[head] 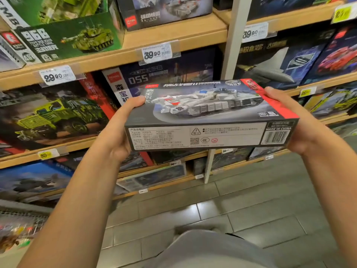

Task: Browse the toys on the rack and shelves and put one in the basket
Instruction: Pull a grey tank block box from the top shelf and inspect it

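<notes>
I hold a flat grey and red toy box [208, 113] with a white tank pictured on its face, level in front of the shelves. My left hand [117, 128] grips its left end, thumb on top. At the box's right end my right hand [289, 122] holds it, thumb over the red edge. The side facing me carries a label and a barcode. A wire basket [21, 229] with colourful items shows at the lower left, partly hidden by my left forearm.
Wooden shelves [173, 41] with price tags hold several boxed building sets: a green tank box [67, 37], a green truck box [52, 115], a jet box [274, 66]. A white upright post [233, 35] divides the shelving. Grey tiled floor [241, 209] lies below.
</notes>
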